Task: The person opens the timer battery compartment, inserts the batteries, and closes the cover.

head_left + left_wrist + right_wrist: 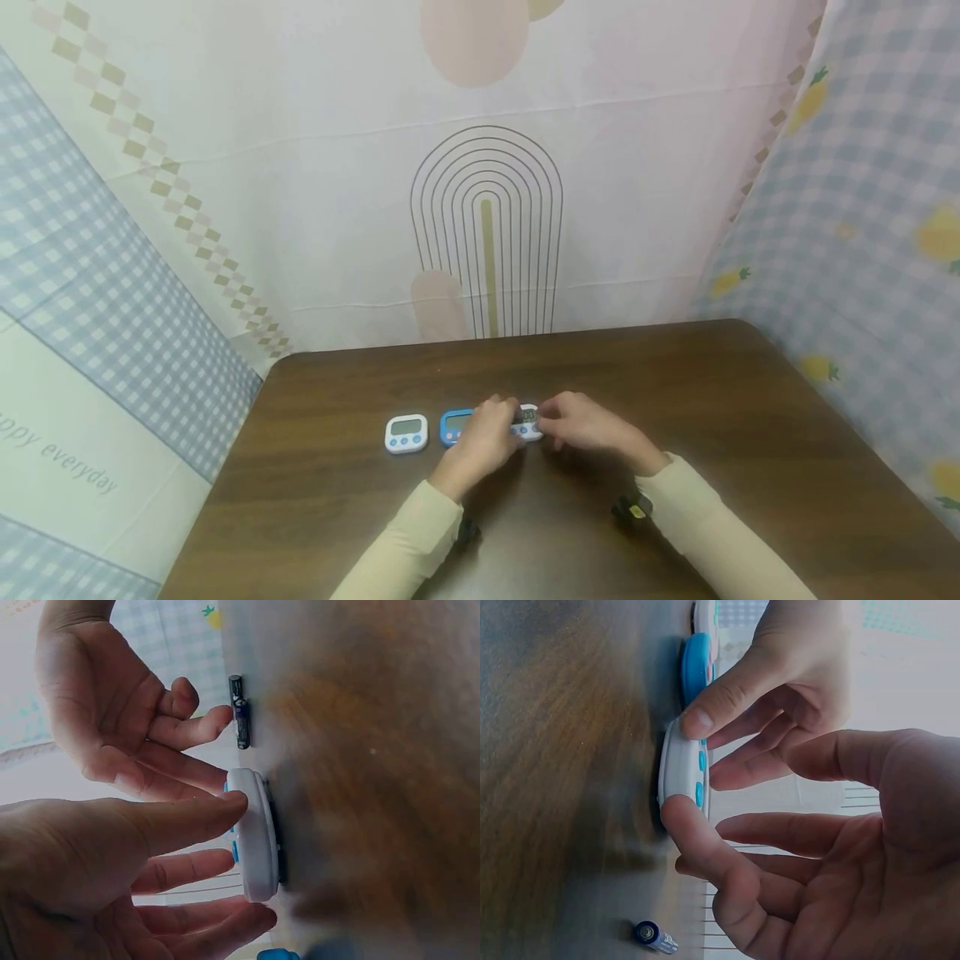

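Both hands are at a white digital timer point(530, 422) with blue buttons and a display reading zeros. In the left wrist view its white edge point(259, 840) stands close to the tabletop; I cannot tell whether it touches. My left hand point(486, 437) grips its left part, thumb on the near edge, fingers round the other side. My right hand point(588, 423) holds the right end with bent fingertips. Left of these lie a blue timer point(454, 423), partly hidden by my left hand, and another white timer point(407, 434).
A small dark battery point(239, 712) lies on the tabletop beyond the held timer's right end, also visible as a battery point(656, 937) in the right wrist view. The brown table point(337, 517) meets a patterned cloth point(337, 250) at the back and sides.
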{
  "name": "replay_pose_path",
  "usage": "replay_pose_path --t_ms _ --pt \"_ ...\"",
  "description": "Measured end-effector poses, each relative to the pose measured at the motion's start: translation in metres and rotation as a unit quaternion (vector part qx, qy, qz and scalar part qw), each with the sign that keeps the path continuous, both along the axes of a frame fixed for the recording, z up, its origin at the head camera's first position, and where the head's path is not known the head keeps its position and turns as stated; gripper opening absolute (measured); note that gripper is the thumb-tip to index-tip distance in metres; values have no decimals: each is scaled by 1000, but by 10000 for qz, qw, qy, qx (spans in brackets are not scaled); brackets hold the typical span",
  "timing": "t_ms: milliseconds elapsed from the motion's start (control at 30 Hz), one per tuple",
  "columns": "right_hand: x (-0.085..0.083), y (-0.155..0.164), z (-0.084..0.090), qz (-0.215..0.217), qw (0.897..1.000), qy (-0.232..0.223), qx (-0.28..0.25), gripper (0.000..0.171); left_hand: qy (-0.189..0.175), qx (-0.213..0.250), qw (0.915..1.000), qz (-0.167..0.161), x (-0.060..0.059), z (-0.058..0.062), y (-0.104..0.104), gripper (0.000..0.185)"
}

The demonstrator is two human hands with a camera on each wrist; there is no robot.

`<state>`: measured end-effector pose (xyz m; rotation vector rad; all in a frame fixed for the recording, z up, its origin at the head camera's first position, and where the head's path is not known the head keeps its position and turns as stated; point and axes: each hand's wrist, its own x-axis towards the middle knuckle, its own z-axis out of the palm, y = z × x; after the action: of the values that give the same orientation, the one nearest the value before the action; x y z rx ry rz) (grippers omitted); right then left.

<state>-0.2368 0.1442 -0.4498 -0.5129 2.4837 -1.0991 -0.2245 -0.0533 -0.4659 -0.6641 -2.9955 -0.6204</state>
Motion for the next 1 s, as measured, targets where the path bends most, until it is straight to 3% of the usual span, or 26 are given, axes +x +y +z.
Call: replay_pose_path --t_ms 300,700,1000 --pt "-2 0 -3 -258 9988 336 -231 34 5 211 9998 73 -5 9 -11 39" --pt "-5 1 -4 -614 9935 842 -448 30 -204 -425 9989 38 -16 19 -39 62" --pt "-7 0 -4 -796 9891 1174 -406 24 -297 -905 9954 71 -16 20 -48 67"
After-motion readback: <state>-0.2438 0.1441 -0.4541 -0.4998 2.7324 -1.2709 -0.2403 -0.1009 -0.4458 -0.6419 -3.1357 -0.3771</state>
